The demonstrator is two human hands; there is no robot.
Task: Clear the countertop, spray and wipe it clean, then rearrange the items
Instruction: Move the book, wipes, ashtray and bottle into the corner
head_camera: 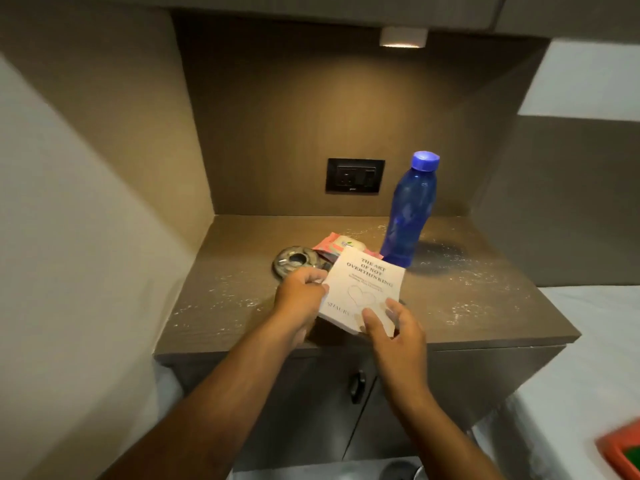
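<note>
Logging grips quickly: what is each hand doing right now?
Left hand: closed on the left edge of the white paperback book.
Right hand: gripping the same book's near corner.

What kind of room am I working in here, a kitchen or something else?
Probably a bedroom or hotel-style room, not a kitchen. A small countertop sits in a panelled niche with a wall socket and a cabinet below, beside what looks like white bedding. On it: a paperback book in both hands and a blue bottle.
</note>
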